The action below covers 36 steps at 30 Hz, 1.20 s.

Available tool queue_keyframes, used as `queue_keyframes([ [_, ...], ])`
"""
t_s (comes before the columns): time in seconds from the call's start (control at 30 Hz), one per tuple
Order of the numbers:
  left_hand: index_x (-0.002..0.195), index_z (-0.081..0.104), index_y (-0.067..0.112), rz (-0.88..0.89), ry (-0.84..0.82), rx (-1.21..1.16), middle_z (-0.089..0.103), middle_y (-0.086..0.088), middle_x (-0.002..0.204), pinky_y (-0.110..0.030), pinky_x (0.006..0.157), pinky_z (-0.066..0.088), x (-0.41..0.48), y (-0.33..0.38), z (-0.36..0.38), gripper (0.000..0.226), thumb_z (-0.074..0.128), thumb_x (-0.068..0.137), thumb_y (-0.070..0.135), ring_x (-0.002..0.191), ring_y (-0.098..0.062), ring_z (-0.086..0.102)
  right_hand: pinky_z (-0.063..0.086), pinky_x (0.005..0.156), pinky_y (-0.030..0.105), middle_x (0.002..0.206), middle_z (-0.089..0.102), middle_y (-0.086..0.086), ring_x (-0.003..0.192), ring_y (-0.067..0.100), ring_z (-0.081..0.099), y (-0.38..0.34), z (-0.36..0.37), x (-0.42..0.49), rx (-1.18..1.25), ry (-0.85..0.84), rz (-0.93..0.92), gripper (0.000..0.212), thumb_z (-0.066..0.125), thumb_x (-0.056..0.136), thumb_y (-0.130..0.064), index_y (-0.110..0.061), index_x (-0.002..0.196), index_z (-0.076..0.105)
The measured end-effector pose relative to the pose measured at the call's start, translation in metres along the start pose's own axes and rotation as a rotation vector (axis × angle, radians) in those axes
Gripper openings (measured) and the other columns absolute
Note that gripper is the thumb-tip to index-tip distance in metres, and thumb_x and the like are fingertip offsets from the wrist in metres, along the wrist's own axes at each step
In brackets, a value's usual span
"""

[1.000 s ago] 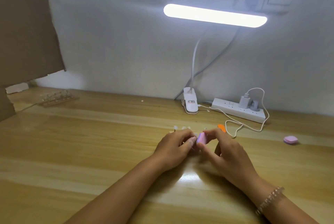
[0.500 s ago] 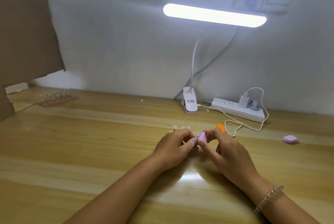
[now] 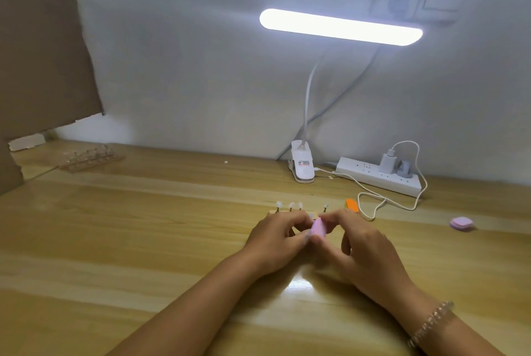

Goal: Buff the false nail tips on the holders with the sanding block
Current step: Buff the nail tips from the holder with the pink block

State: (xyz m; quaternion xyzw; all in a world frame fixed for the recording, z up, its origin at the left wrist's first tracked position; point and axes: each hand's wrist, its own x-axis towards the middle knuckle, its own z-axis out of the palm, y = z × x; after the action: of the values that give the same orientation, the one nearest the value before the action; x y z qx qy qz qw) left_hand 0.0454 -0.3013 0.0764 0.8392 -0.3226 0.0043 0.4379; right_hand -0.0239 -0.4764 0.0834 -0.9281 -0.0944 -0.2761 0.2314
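My right hand (image 3: 362, 246) pinches a small pink sanding block (image 3: 318, 228) at the middle of the wooden desk. My left hand (image 3: 277, 238) is curled right beside it, fingertips meeting the block; what it holds is hidden behind the fingers. Just beyond my hands stands a row of clear false nail tips (image 3: 290, 205) on short holders set in a strip base, one more tip (image 3: 325, 207) to the right. The base is mostly covered by my hands.
A second rack of nail holders (image 3: 92, 156) lies far left. A clip lamp (image 3: 301, 166) with a lit bar, a white power strip (image 3: 379, 176) with a looping cable, an orange piece (image 3: 352, 205) and a pink block (image 3: 461, 223) sit behind and right. Cardboard (image 3: 43, 62) stands at left.
The pink block has shifted only slightly between my fingertips; both hands stay in the same place.
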Motion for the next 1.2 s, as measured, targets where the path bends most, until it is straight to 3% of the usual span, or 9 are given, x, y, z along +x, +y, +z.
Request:
queue_keyframes([
  [0.13, 0.097, 0.069, 0.027, -0.004, 0.023, 0.02, 0.068, 0.017, 0.087, -0.034, 0.078, 0.049, 0.0002, 0.0007, 0.0016, 0.013, 0.057, 0.099, 0.033, 0.065, -0.003, 0.051, 0.04, 0.059, 0.029, 0.091, 0.064, -0.023, 0.06, 0.005, 0.054, 0.0027, 0.0004, 0.0015, 0.081, 0.012, 0.08, 0.023, 0.06, 0.085, -0.053, -0.033, 0.095, 0.061],
  [0.27, 0.098, 0.067, 0.03, -0.013, 0.038, 0.008, 0.065, 0.018, 0.082, -0.034, 0.078, 0.049, 0.001, 0.001, 0.001, 0.015, 0.053, 0.1, 0.026, 0.069, -0.006, 0.055, 0.046, 0.056, 0.032, 0.095, 0.064, -0.024, 0.056, 0.011, 0.055, -0.0006, 0.0003, -0.0001, 0.058, -0.002, 0.012, 0.03, 0.053, 0.085, -0.06, -0.034, 0.1, 0.059],
  [0.57, 0.093, 0.07, 0.023, -0.008, 0.049, -0.063, 0.069, 0.016, 0.079, -0.034, 0.074, 0.05, 0.0015, 0.0018, -0.0003, 0.019, 0.053, 0.101, 0.026, 0.077, -0.011, 0.065, 0.037, 0.058, 0.026, 0.093, 0.063, -0.025, 0.056, -0.005, 0.048, 0.0008, 0.0, 0.0021, 0.041, 0.02, 0.075, 0.027, 0.06, 0.084, -0.054, -0.033, 0.101, 0.059],
  [0.7, 0.079, 0.063, 0.036, -0.01, 0.078, -0.096, 0.065, 0.022, 0.071, -0.032, 0.07, 0.05, 0.0012, 0.002, -0.0013, 0.027, 0.055, 0.101, 0.023, 0.063, 0.0, 0.056, 0.041, 0.056, 0.027, 0.093, 0.063, -0.026, 0.057, 0.008, 0.053, -0.0023, -0.0011, -0.0009, 0.049, 0.009, 0.018, 0.03, 0.054, 0.084, -0.059, -0.034, 0.1, 0.06],
  [0.83, 0.091, 0.068, 0.031, 0.004, 0.042, -0.046, 0.069, 0.017, 0.086, -0.03, 0.07, 0.048, 0.0002, 0.0035, 0.0009, 0.008, 0.06, 0.093, 0.033, 0.07, -0.001, 0.06, 0.044, 0.057, 0.029, 0.094, 0.063, -0.026, 0.059, 0.007, 0.055, -0.0016, -0.0017, 0.0002, 0.063, 0.031, 0.042, 0.038, 0.049, 0.085, -0.066, -0.034, 0.103, 0.06],
  [0.9, 0.095, 0.069, 0.028, -0.009, 0.031, -0.042, 0.07, 0.015, 0.092, -0.032, 0.075, 0.051, 0.0, 0.0042, 0.0008, 0.018, 0.059, 0.086, 0.039, 0.08, -0.009, 0.064, 0.043, 0.055, 0.027, 0.093, 0.061, -0.025, 0.06, 0.002, 0.052, -0.0028, -0.0013, 0.0007, 0.025, 0.017, 0.02, 0.035, 0.052, 0.084, -0.063, -0.034, 0.102, 0.059],
  [1.0, 0.097, 0.072, 0.025, -0.002, 0.038, -0.039, 0.07, 0.016, 0.088, -0.029, 0.072, 0.047, 0.0005, 0.0024, 0.0005, 0.009, 0.064, 0.094, 0.029, 0.07, -0.004, 0.059, 0.044, 0.059, 0.029, 0.091, 0.062, -0.023, 0.056, 0.001, 0.052, -0.0019, -0.0017, 0.002, 0.043, 0.037, 0.086, 0.028, 0.058, 0.081, -0.057, -0.034, 0.097, 0.059],
  [1.1, 0.098, 0.072, 0.024, -0.009, 0.03, -0.032, 0.072, 0.013, 0.093, -0.035, 0.077, 0.051, 0.0013, 0.0004, 0.0008, 0.01, 0.063, 0.094, 0.024, 0.079, -0.013, 0.064, 0.036, 0.054, 0.021, 0.09, 0.06, -0.023, 0.06, -0.004, 0.05, -0.0046, -0.0021, 0.0003, 0.006, 0.012, 0.013, 0.03, 0.057, 0.082, -0.058, -0.033, 0.098, 0.059],
  [1.2, 0.097, 0.073, 0.025, -0.009, 0.035, -0.043, 0.071, 0.015, 0.087, -0.032, 0.074, 0.049, 0.0007, -0.0004, 0.001, 0.009, 0.064, 0.095, 0.027, 0.065, -0.005, 0.055, 0.04, 0.059, 0.028, 0.089, 0.061, -0.022, 0.058, -0.001, 0.05, -0.0034, -0.0023, 0.0021, 0.014, 0.028, 0.086, 0.025, 0.062, 0.084, -0.053, -0.032, 0.096, 0.059],
])
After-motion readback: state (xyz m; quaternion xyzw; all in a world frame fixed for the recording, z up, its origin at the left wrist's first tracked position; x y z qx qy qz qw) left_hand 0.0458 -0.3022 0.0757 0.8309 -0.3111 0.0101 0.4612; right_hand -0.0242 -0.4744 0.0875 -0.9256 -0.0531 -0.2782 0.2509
